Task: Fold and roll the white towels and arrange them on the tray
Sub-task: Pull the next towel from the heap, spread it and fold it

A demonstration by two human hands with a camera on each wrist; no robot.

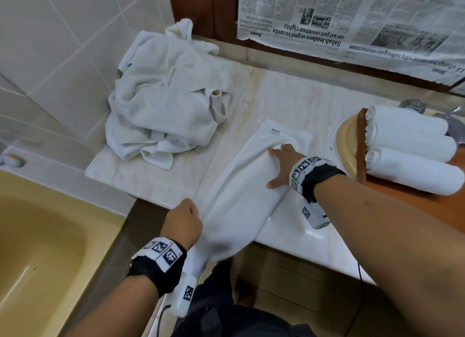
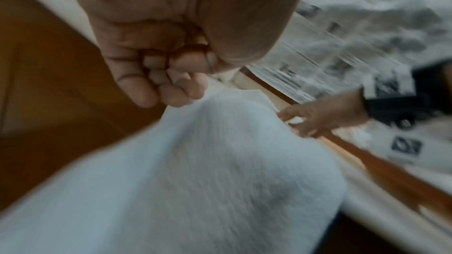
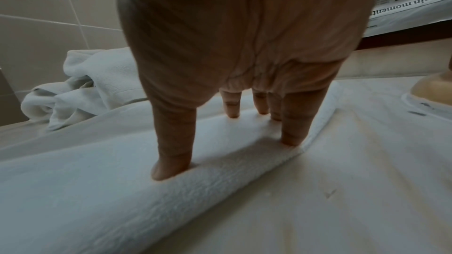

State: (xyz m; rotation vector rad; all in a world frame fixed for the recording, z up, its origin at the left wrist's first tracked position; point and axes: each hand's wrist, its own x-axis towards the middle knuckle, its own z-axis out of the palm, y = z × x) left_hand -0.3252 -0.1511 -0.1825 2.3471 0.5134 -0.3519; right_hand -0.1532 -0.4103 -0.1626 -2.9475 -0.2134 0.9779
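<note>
Landmark: marble counter (image 1: 156,183), everything placed relative to it.

Bathtub (image 1: 37,248), tan, sits left of and below the counter's near-left corner.

Newspaper (image 1: 352,16) hangs on the wall above the counter's back edge.

Pile of 1 or more crumpled white towels (image 1: 163,102) lies on the counter's back-left part, against the tiled wall. Count not readable.

Folded towel (image 1: 241,185): long narrow strip running diagonally across the counter's middle, far end flat on the marble with a small label showing, near end hanging off the counter's front edge.

Tray (image 1: 402,198), brown wood, at the counter's right end, resting over the rim of the tan sink (image 1: 347,147). 3 rolled towels (image 1: 410,145) lie side by side on it, touching each other, roll ends facing the counter's middle.

Right hand (image 1: 281,165): flat on the folded towel at mid-counter, fingers (image 3: 293,123) straight and spread, tips pressing into the cloth, thumb out wide. Holds nothing.

Left hand (image 1: 183,220): at the counter's front edge, fingers (image 2: 146,92) curled into a fist, gripping the towel's overhanging end. Left wrist view is blurred.
</note>
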